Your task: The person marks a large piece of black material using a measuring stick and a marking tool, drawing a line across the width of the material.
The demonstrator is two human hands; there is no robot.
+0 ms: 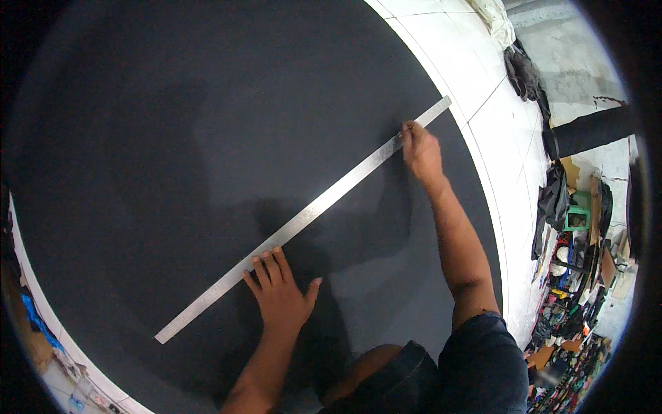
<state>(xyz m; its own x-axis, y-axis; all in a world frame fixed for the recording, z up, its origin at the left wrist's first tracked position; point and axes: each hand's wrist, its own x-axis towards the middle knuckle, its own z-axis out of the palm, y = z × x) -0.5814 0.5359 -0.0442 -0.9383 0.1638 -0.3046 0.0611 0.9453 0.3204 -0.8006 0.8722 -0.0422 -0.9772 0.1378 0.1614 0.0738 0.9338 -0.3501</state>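
A long steel ruler [324,203] lies diagonally across a large sheet of black fabric [172,138], from lower left to upper right. My left hand [279,293] lies flat on the fabric with its fingertips pressing the ruler's lower half. My right hand [420,152] sits near the ruler's upper end, fingers pinched together against its edge; whether a small marker is in them cannot be made out.
The black fabric covers most of a white table [496,131], whose bare edge shows at the right and lower left. Dark cloth pieces [527,76] lie on the table's far right. Cluttered shelves and goods [576,290] stand at the right.
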